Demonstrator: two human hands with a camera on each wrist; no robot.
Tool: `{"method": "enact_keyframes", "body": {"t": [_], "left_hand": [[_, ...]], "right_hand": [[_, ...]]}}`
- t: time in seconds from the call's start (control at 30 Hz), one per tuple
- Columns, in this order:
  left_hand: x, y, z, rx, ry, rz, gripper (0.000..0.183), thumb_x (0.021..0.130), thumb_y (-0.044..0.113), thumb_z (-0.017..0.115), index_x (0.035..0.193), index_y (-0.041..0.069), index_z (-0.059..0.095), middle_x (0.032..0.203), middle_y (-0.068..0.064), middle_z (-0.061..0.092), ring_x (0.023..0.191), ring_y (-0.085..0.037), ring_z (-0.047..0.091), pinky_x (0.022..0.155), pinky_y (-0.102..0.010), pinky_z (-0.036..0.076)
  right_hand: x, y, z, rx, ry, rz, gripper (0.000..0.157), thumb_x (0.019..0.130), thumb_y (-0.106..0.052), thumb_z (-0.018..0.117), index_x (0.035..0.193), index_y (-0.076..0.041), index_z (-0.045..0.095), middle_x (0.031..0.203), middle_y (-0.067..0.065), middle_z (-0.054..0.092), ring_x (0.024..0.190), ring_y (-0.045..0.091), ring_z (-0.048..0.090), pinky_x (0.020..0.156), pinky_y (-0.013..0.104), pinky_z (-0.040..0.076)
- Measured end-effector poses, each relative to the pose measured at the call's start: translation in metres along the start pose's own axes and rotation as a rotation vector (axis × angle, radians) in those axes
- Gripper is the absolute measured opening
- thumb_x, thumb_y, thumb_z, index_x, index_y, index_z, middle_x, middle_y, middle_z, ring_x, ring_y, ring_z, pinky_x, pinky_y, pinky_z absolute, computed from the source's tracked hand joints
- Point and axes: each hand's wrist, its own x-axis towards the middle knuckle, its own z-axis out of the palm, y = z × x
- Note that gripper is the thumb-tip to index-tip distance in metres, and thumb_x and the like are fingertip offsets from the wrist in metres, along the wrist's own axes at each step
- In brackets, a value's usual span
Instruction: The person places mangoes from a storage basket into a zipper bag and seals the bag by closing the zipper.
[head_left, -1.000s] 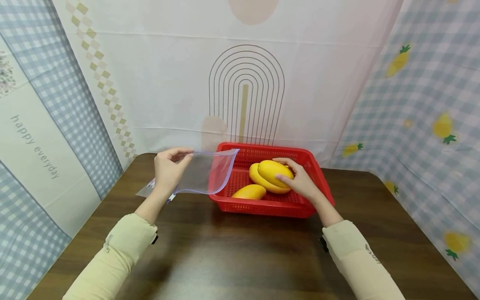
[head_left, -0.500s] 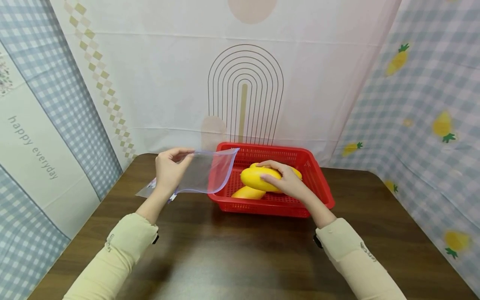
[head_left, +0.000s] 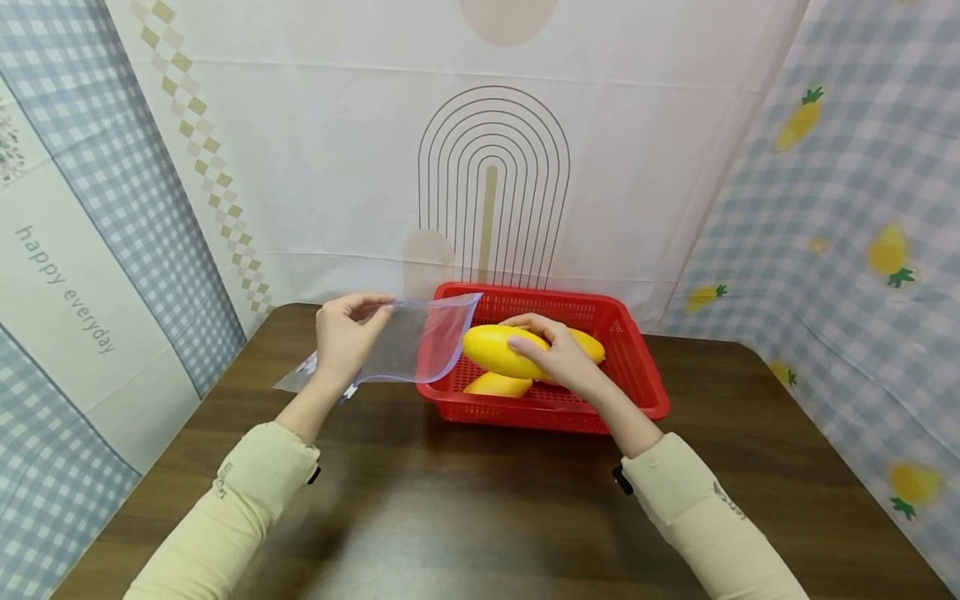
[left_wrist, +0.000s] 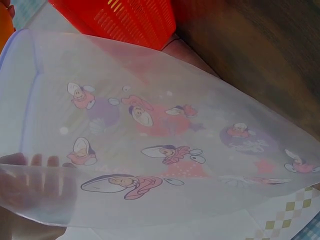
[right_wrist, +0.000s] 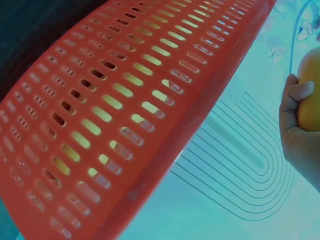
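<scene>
My left hand (head_left: 347, 340) pinches the upper edge of a clear zip bag (head_left: 412, 340), whose purple-edged mouth faces right over the basket's left side. Cartoon prints cover the bag (left_wrist: 165, 130) in the left wrist view, and fingers show through it at lower left. A yellow mango (head_left: 495, 348) is gripped by my right hand (head_left: 561, 357), thumb in front, close to the bag's mouth. Beneath it, a second mango (head_left: 495, 386) lies in the red basket (head_left: 525, 412). Another mango (head_left: 590, 344) sits behind my right hand, partly covered. At the right wrist view's edge, the held mango (right_wrist: 309, 110) is cut off.
The slotted red basket stands near the back of a brown wooden table (head_left: 450, 508). A patterned cloth (head_left: 337, 167) hangs behind it. Checked cloths hang at both sides. In the right wrist view, the basket wall (right_wrist: 115, 110) fills much of the frame.
My right hand has carried the mango leftward, from above the other mangoes to beside the bag's mouth. My left hand and the bag have hardly moved.
</scene>
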Motion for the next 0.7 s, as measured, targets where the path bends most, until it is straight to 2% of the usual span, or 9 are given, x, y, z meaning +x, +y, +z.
{"method": "enact_keyframes", "body": {"t": [0.1, 0.2, 0.37, 0.43, 0.5, 0.6, 0.67, 0.7], "left_hand": [[0.000, 0.000, 0.001, 0.001, 0.001, 0.001, 0.010, 0.081, 0.004, 0.069, 0.088, -0.001, 0.074, 0.088, -0.019, 0.072, 0.077, 0.003, 0.064, 0.076, -0.012, 0.052], [-0.001, 0.000, 0.001, 0.004, 0.002, 0.001, 0.010, 0.081, 0.003, 0.069, 0.088, -0.002, 0.074, 0.088, -0.020, 0.072, 0.079, -0.001, 0.066, 0.075, -0.007, 0.048], [-0.001, 0.001, 0.002, 0.020, 0.000, 0.008, 0.010, 0.081, 0.003, 0.069, 0.089, -0.001, 0.074, 0.089, -0.019, 0.072, 0.080, -0.005, 0.067, 0.073, -0.005, 0.047], [-0.004, 0.012, 0.001, 0.027, -0.014, -0.009, 0.011, 0.081, 0.001, 0.068, 0.090, -0.004, 0.073, 0.089, -0.020, 0.072, 0.081, -0.010, 0.068, 0.073, -0.007, 0.048], [-0.005, 0.011, 0.003, 0.027, -0.026, -0.007, 0.012, 0.081, 0.002, 0.068, 0.090, -0.004, 0.073, 0.089, -0.019, 0.072, 0.082, -0.015, 0.068, 0.073, -0.006, 0.048], [-0.007, 0.009, 0.005, 0.033, -0.051, -0.021, 0.012, 0.082, 0.002, 0.068, 0.091, -0.004, 0.073, 0.090, -0.019, 0.072, 0.085, -0.022, 0.069, 0.077, -0.016, 0.053], [-0.007, -0.001, 0.008, 0.025, -0.055, -0.013, 0.011, 0.082, 0.003, 0.069, 0.091, -0.001, 0.074, 0.089, -0.017, 0.073, 0.086, -0.025, 0.069, 0.080, -0.024, 0.055], [-0.008, -0.001, 0.008, 0.026, -0.060, -0.018, 0.012, 0.082, 0.004, 0.068, 0.091, -0.001, 0.074, 0.090, -0.017, 0.072, 0.087, -0.026, 0.069, 0.082, -0.028, 0.055]], "right_hand": [[0.001, -0.003, 0.002, -0.008, -0.021, 0.013, 0.033, 0.093, -0.033, 0.056, 0.122, -0.018, 0.058, 0.119, 0.007, 0.060, 0.099, 0.023, 0.054, 0.083, 0.032, 0.051], [0.003, -0.007, 0.005, -0.013, -0.051, -0.011, 0.034, 0.093, -0.031, 0.056, 0.124, -0.016, 0.057, 0.120, 0.008, 0.060, 0.099, 0.024, 0.055, 0.084, 0.031, 0.051], [0.008, -0.015, 0.011, -0.039, -0.091, -0.057, 0.035, 0.092, -0.028, 0.058, 0.123, -0.013, 0.057, 0.117, 0.009, 0.061, 0.096, 0.023, 0.055, 0.081, 0.030, 0.051], [0.009, -0.017, 0.013, -0.065, -0.103, -0.068, 0.035, 0.092, -0.028, 0.058, 0.123, -0.013, 0.056, 0.115, 0.008, 0.061, 0.095, 0.022, 0.055, 0.081, 0.030, 0.051], [0.009, -0.018, 0.016, -0.092, -0.114, -0.072, 0.036, 0.092, -0.028, 0.058, 0.124, -0.013, 0.056, 0.114, 0.008, 0.060, 0.094, 0.022, 0.054, 0.081, 0.030, 0.050], [0.009, -0.018, 0.019, -0.131, -0.128, -0.065, 0.037, 0.091, -0.029, 0.058, 0.125, -0.015, 0.055, 0.114, 0.005, 0.060, 0.096, 0.020, 0.054, 0.083, 0.031, 0.049], [0.009, -0.017, 0.022, -0.161, -0.138, -0.061, 0.038, 0.091, -0.030, 0.058, 0.126, -0.015, 0.054, 0.115, 0.004, 0.059, 0.097, 0.019, 0.053, 0.084, 0.030, 0.049], [0.009, -0.016, 0.022, -0.177, -0.145, -0.062, 0.039, 0.092, -0.031, 0.058, 0.127, -0.015, 0.053, 0.115, 0.004, 0.059, 0.098, 0.019, 0.053, 0.084, 0.031, 0.049]]}}
